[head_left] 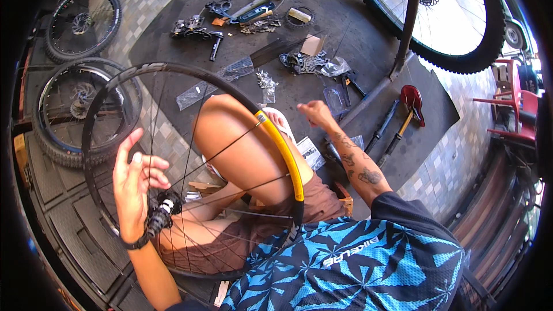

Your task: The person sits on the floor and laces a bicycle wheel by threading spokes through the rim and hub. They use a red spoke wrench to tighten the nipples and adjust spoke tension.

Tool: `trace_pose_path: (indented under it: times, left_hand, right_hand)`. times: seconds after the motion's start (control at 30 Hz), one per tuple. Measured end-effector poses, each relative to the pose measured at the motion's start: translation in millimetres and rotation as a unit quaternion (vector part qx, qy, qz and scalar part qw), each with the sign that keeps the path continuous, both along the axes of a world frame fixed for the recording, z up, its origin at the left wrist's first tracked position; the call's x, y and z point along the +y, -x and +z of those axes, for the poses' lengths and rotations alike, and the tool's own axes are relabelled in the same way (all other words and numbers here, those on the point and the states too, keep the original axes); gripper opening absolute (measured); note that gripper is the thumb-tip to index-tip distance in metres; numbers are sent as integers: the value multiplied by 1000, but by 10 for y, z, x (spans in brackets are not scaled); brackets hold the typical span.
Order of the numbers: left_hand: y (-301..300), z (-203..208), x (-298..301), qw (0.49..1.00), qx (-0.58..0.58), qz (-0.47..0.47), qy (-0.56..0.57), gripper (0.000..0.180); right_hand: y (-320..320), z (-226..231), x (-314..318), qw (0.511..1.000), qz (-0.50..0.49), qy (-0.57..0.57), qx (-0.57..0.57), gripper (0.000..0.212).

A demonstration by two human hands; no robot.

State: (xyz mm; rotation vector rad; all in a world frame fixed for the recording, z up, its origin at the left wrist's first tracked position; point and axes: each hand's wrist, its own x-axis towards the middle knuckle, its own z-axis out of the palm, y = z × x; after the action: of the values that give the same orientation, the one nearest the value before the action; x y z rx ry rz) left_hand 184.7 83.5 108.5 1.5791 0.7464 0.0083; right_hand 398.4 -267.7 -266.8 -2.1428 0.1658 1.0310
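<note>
A bare bicycle wheel [133, 71] with a black rim and thin spokes leans across my lap and raised knee. A yellow strip [286, 152] covers part of the rim on its right side. Beside the dark hub [161, 213], my left hand [138, 178] has its fingers spread and grips nothing. The forearm behind it wears a black band. My right hand [315, 113] is off to the right of the wheel, over the dark mat, fingers curled in. Whether anything small is inside those fingers is hidden.
Drivetrain parts [308, 62], a chainring [299, 17] and a plastic-wrapped strip [216, 82] lie on the mat [253, 52]. A red saddle [411, 99] is right. A frame tube [368, 95] and tyred wheel [489, 40] stand beyond. Two wheels [83, 23] sit left, red chairs [507, 95] right.
</note>
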Motion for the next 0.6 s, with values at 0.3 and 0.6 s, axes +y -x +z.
trace_pose_path:
  times: [0.3, 0.6]
  left_hand:
    - [88, 122, -152, 968, 52, 71, -237, 62]
    - [254, 106, -171, 937, 74, 113, -322, 65]
  right_hand:
    - [-1295, -742, 362, 872, -136, 79, -464, 24]
    - [-2414, -813, 871, 831, 236, -20, -503, 21]
